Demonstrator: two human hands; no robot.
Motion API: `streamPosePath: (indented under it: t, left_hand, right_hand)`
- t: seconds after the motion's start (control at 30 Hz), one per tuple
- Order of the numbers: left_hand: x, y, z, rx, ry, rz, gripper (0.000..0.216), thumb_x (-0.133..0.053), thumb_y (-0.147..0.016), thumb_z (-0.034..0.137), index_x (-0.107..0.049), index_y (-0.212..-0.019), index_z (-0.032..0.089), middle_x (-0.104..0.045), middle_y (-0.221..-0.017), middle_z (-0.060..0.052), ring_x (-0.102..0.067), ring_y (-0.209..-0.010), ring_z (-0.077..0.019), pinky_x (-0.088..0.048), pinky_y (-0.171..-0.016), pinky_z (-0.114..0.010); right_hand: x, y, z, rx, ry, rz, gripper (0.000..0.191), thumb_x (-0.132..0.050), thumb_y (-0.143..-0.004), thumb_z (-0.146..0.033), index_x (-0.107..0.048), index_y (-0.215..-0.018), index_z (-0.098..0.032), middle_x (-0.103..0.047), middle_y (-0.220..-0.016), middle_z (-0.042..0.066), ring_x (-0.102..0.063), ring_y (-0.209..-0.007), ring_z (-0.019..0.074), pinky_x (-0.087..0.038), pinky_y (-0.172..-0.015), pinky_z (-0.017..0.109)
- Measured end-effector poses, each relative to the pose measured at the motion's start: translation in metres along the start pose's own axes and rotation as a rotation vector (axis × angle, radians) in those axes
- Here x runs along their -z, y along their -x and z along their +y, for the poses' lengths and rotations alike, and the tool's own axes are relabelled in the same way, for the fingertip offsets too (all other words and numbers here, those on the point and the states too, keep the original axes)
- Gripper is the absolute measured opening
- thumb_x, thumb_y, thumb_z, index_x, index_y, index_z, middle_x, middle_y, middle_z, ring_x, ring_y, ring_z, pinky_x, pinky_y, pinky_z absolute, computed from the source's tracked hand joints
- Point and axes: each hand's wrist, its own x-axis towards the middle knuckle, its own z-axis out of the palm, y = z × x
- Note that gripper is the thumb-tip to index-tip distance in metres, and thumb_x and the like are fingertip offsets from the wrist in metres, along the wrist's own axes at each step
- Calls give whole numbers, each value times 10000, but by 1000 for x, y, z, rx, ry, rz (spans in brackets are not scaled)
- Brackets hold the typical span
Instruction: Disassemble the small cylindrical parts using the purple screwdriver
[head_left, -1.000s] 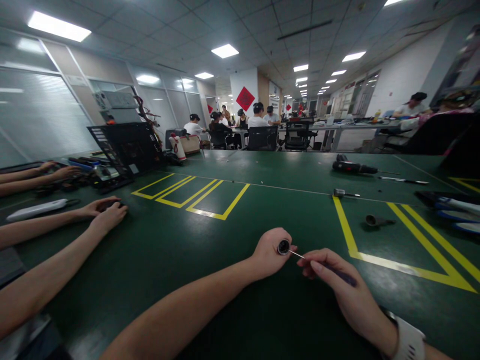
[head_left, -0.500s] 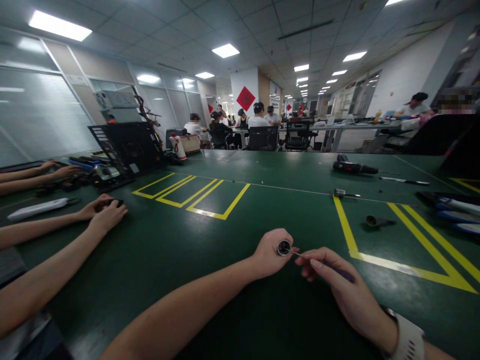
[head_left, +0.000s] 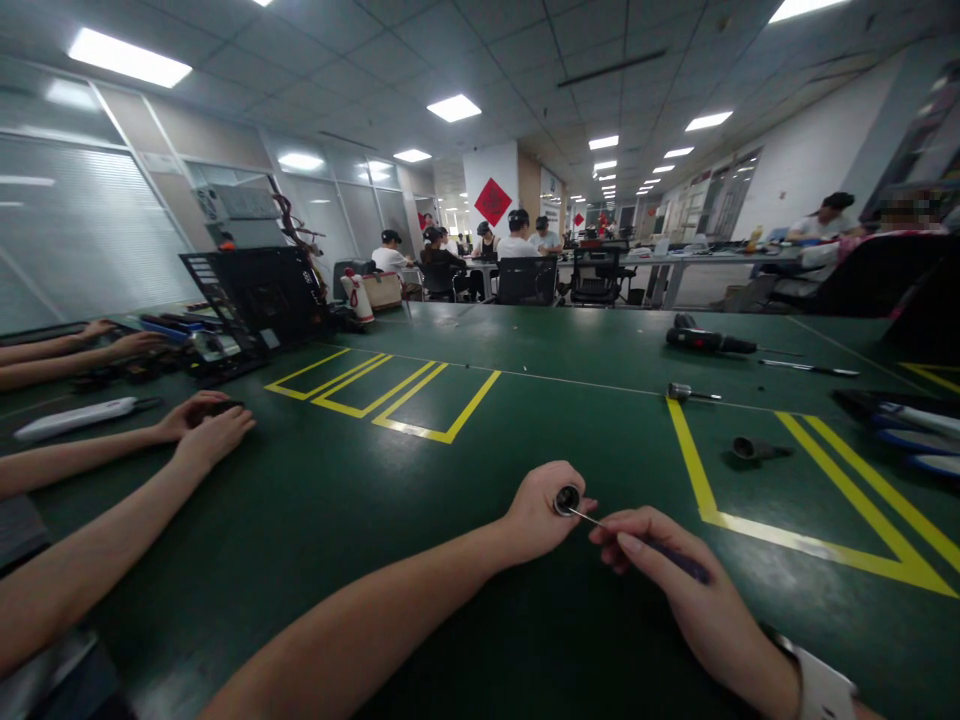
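My left hand (head_left: 546, 508) is wrapped around a round cylindrical connector (head_left: 567, 499), its metal-rimmed open end facing me and its inside dark. The rest of its body is hidden by my fingers. A thin screwdriver (head_left: 679, 560) with a dark handle is gripped in my right hand (head_left: 660, 550), which wears a watch with a pale strap. Its slim shaft slants up to the left, and the tip is at the connector's opening. How deep the tip sits I cannot make out. Both hands are just above the green table (head_left: 420, 540).
To the right lie a metal cylindrical part (head_left: 681, 392), a dark cone-shaped part (head_left: 746, 450), a power driver (head_left: 709, 340) and blue-handled tools (head_left: 911, 438). At left, a co-worker's hands (head_left: 210, 420) hold something dark near a white tool (head_left: 82, 418). A black frame (head_left: 262, 295) stands behind.
The whole view has shifted down slightly. My right hand and the screwdriver have moved a little, with the tip still at the connector's opening. My left hand keeps its grip.
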Motion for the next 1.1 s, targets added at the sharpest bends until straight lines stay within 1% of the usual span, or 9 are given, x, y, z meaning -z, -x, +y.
streamPosePath:
  t: [0.13,0.27,0.37,0.43,0.67,0.87,1.0,1.1]
  left_hand:
    - [1,0,0,24,-5,-16,219,-622,-770,260,-484,-632,160,-497,-655,22,-453,-592,-97,-387,-578,-216]
    - [2,0,1,-10,-50,-24,186,-603,-778,237,-495,-646,162,-507,-664,17,-465,-606,-103,-392,-598,-225]
    - [2,0,1,-27,-68,-45,175,-597,-772,206,-494,-637,165,-503,-647,19,-463,-600,-105,-385,-594,-227]
    - [2,0,1,-20,-56,-44,181,-599,-768,201,-490,-628,163,-498,-639,20,-454,-588,-101,-382,-581,-224]
    - [0,0,-3,6,9,-22,224,-621,-768,269,-488,-630,154,-487,-643,24,-436,-572,-90,-383,-565,-213]
    - [-1,0,-5,51,-73,-18,198,-620,-767,250,-502,-638,158,-498,-657,22,-452,-592,-98,-391,-582,-220]
    - [0,0,-3,36,-82,-23,177,-616,-767,233,-506,-649,163,-507,-669,18,-467,-607,-105,-392,-591,-224]
    - [0,0,-2,4,-31,-31,192,-613,-765,235,-492,-635,163,-498,-653,19,-458,-593,-101,-388,-583,-220]
  right_hand:
    - [1,1,0,0,-14,4,188,-549,-859,-360,-670,-888,-219,-655,-910,51,-599,-824,204,-467,-734,349]
    - [1,3,-3,11,55,42,204,-540,-860,-380,-668,-889,-224,-655,-902,49,-597,-828,205,-461,-746,347]
    - [-1,3,-5,1,104,43,215,-553,-846,-394,-674,-881,-220,-663,-886,53,-605,-828,212,-464,-749,350]
    - [-2,2,-7,-7,102,37,216,-552,-845,-393,-675,-898,-225,-666,-892,51,-609,-824,209,-471,-740,347]
    - [-4,0,-8,-3,92,34,213,-568,-831,-396,-676,-912,-232,-670,-859,41,-619,-788,200,-485,-702,337]
    - [-3,1,-9,18,137,85,244,-568,-817,-426,-686,-882,-223,-675,-844,55,-624,-791,220,-484,-714,356]
    - [-2,2,-9,11,154,61,232,-571,-821,-415,-685,-898,-228,-676,-850,50,-625,-791,216,-484,-716,351]
    - [-1,1,-8,8,135,38,221,-572,-829,-401,-690,-916,-236,-676,-846,42,-625,-781,205,-487,-704,340]
